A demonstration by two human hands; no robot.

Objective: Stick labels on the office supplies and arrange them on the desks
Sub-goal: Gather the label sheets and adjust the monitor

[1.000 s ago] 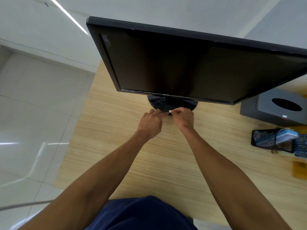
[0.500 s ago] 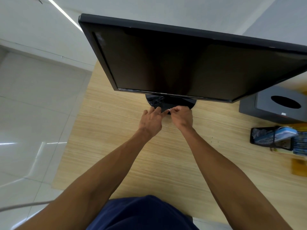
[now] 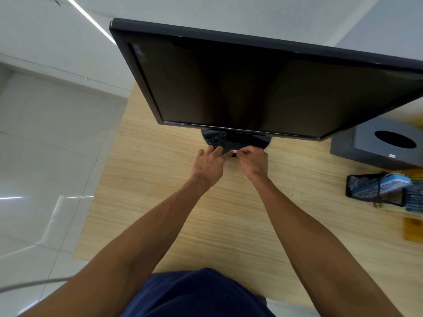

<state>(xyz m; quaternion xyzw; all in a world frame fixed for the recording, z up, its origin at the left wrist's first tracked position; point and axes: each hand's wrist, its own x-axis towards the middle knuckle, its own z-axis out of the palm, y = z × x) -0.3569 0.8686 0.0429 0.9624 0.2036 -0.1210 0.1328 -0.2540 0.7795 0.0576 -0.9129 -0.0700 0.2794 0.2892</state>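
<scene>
Right hand (image 3: 254,162) is pinching the small white label (image 3: 234,152) at the near rim of the glossy black round monitor base (image 3: 247,140); left hand (image 3: 209,164), equally close, is touching it straight-fingered.

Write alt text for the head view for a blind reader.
A person's right hand pinches a white label against the round black base of a monitor on a wooden desk, the left hand touching beside it. A grey box sits at right.

A black monitor (image 3: 251,88) with a glossy black base (image 3: 251,141) is seen at 12 o'clock, and a white label (image 3: 234,152) is seen on the base. The bench (image 3: 148,179) is marked by pale, fine wood grain. At 3 o'clock a grey box (image 3: 366,154) and a black mesh holder (image 3: 357,191) are shown; navy cloth (image 3: 201,294) at 6 o'clock.
</scene>
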